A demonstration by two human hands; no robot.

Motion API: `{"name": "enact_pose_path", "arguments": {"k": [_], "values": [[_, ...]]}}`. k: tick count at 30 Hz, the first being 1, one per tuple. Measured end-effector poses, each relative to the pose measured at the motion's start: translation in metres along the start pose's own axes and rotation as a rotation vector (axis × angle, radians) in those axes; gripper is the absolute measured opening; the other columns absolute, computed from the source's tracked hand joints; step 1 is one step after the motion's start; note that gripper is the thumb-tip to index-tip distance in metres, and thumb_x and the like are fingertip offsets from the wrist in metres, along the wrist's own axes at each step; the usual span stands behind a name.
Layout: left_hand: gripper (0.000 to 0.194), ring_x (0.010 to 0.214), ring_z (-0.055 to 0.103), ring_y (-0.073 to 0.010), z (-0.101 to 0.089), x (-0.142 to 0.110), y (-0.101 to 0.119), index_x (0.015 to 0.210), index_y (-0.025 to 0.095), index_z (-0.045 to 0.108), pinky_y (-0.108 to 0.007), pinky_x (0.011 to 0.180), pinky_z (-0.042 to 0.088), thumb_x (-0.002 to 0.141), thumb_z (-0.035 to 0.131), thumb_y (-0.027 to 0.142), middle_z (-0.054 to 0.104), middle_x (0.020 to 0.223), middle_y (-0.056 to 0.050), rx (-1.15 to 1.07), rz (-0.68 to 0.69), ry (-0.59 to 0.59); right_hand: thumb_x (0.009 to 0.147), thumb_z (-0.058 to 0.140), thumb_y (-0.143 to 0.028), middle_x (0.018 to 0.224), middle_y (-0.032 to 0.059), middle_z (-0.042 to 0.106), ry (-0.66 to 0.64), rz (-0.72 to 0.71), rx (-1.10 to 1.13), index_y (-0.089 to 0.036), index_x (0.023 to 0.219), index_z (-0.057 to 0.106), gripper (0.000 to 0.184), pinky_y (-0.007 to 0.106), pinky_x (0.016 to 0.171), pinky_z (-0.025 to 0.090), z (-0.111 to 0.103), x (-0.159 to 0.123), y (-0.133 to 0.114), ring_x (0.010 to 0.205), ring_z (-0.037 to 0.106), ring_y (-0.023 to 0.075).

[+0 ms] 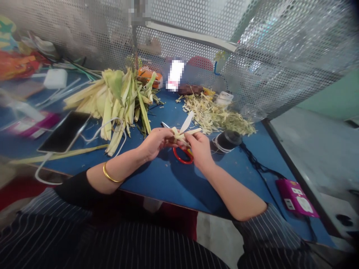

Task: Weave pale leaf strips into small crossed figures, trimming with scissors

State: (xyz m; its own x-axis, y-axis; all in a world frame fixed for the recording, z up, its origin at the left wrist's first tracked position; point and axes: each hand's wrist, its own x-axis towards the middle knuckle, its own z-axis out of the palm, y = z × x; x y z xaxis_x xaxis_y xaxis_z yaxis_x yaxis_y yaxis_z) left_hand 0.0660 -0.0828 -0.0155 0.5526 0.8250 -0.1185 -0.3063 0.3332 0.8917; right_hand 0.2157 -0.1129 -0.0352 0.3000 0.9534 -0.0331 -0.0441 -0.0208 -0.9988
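Note:
Between my two hands, above the blue table, is a small piece made of pale corn husk strips (pixel 179 135), with one strip sticking up and another pointing right. My left hand (pixel 157 144) pinches its left side. The fingers of my right hand (pixel 199 147) are closed on its right side. Red-handled scissors (pixel 183 161) lie on the table under my hands, their blades partly hidden. Just right of my right hand stands a black spool of thread (pixel 228 140). A big pile of corn husks (pixel 113 97) lies beyond my left hand.
Husk scraps (pixel 207 112) are heaped at the back right. A black-screened phone (pixel 66 131) with a white cable lies at the left. A lit, blurred-out screen (pixel 175 74) stands by the perforated metal panel (pixel 190 41). At the right edge sits a magenta pack (pixel 297 198).

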Motion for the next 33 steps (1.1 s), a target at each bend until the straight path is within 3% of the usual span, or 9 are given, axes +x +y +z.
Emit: {"name": "enact_pose_path", "arguments": {"k": [3,9,13,16,20,22,24,30,33], "values": [[0.019,0.071,0.068,-0.0141,0.002,-0.002,-0.001,0.088,0.009,0.071,-0.026,0.074,0.053,0.073,0.063,0.016,0.072,0.08,-0.01,0.085,0.041,0.006,0.074,0.063,-0.031,0.064,-0.0016,0.063,-0.008,0.011,0.017,-0.017,0.075,0.06,0.015,0.025,0.047,0.045,0.0,0.001,0.001,0.045,0.054,0.0089],[0.015,0.063,0.063,-0.0095,-0.003,0.004,-0.005,0.083,0.011,0.07,-0.02,0.059,0.05,0.073,0.071,0.022,0.069,0.074,-0.005,0.153,0.137,0.231,0.082,0.057,-0.04,0.067,-0.0005,0.064,-0.162,0.015,-0.111,-0.018,0.082,0.056,0.022,0.026,0.052,0.046,0.001,-0.006,0.0,0.049,0.058,0.0109],[0.014,0.059,0.059,-0.009,-0.01,0.008,-0.002,0.071,0.012,0.067,-0.017,0.045,0.04,0.073,0.071,0.025,0.065,0.065,-0.004,0.19,0.176,0.321,0.087,0.05,-0.03,0.075,0.0,0.067,-0.241,-0.241,-0.394,-0.022,0.104,0.054,0.019,0.032,0.065,0.051,0.0,-0.017,-0.006,0.059,0.063,0.0141],[0.014,0.045,0.046,-0.0048,-0.011,0.006,-0.001,0.066,0.013,0.066,-0.017,0.039,0.031,0.072,0.072,0.025,0.057,0.054,0.001,0.258,0.166,0.336,0.089,0.045,-0.023,0.086,0.0023,0.069,-0.388,-0.431,-0.579,-0.023,0.11,0.058,0.024,0.035,0.078,0.051,-0.002,-0.023,-0.018,0.074,0.066,0.0155],[0.01,0.046,0.045,-0.0047,-0.005,0.004,0.0,0.072,0.013,0.07,-0.017,0.042,0.033,0.071,0.071,0.023,0.06,0.057,0.001,0.237,0.126,0.285,0.088,0.039,-0.015,0.102,0.0054,0.07,-0.654,-0.338,-0.422,-0.022,0.117,0.058,0.036,0.035,0.081,0.053,-0.007,-0.021,-0.037,0.089,0.068,0.017],[0.007,0.048,0.047,-0.0054,-0.002,0.003,0.001,0.073,0.013,0.071,-0.017,0.044,0.035,0.07,0.07,0.019,0.061,0.059,0.0,0.23,0.101,0.253,0.088,0.04,-0.015,0.1,0.0056,0.071,-0.698,-0.336,-0.388,-0.022,0.121,0.058,0.038,0.036,0.081,0.054,-0.01,-0.018,-0.042,0.09,0.068,0.0172],[0.006,0.046,0.045,-0.0052,0.001,0.001,0.002,0.074,0.013,0.072,-0.017,0.044,0.034,0.071,0.069,0.018,0.061,0.056,0.0,0.265,0.076,0.228,0.088,0.046,-0.019,0.097,0.0048,0.072,-0.621,-0.426,-0.474,-0.022,0.115,0.062,0.032,0.034,0.081,0.053,-0.013,-0.016,-0.041,0.089,0.068,0.0175],[0.013,0.046,0.045,-0.0051,0.005,-0.003,0.005,0.07,0.013,0.072,-0.016,0.043,0.031,0.078,0.064,0.02,0.06,0.055,0.0,0.378,0.061,0.099,0.089,0.052,-0.026,0.092,0.0062,0.068,-0.08,-0.894,-0.87,-0.022,0.092,0.07,0.018,0.033,0.078,0.048,-0.017,-0.005,-0.025,0.084,0.063,0.0179],[0.014,0.046,0.045,-0.0048,0.004,-0.003,0.003,0.074,0.014,0.072,-0.017,0.043,0.03,0.08,0.062,0.022,0.062,0.059,-0.001,0.346,0.039,0.062,0.091,0.049,-0.028,0.086,0.0067,0.067,0.008,-0.919,-0.98,-0.019,0.084,0.065,0.019,0.032,0.075,0.045,-0.018,0.001,-0.019,0.08,0.062,0.0182]]}}
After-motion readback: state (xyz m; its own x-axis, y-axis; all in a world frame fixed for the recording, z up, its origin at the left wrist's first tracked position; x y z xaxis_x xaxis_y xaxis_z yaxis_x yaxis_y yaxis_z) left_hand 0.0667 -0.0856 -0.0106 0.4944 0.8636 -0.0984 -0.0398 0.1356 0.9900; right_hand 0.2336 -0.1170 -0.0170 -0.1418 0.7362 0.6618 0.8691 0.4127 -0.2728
